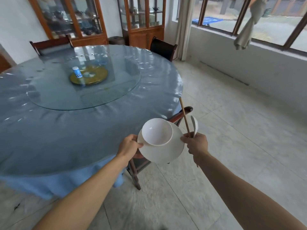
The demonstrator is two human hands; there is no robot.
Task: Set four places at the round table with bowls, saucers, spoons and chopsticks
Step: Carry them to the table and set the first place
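Bowl (157, 131) on saucer (163, 151) gripped by left hand (131, 145); right hand (196, 143) fingers clasp spoon (194, 124), seemingly paired chopsticks (184, 116).

The round counter (49, 138) wears a blue cloth under a clear plastic sheet that shines with window light (the cloth hangs in folds off the near edge). A round glass turntable (99, 97) lies on its middle, resting on a brass-coloured disc (93, 77). A small white-and-blue container (76, 72) stands upright on the glass, above the disc's left part. The rest of the cloth shows only creases and a few dark spots.
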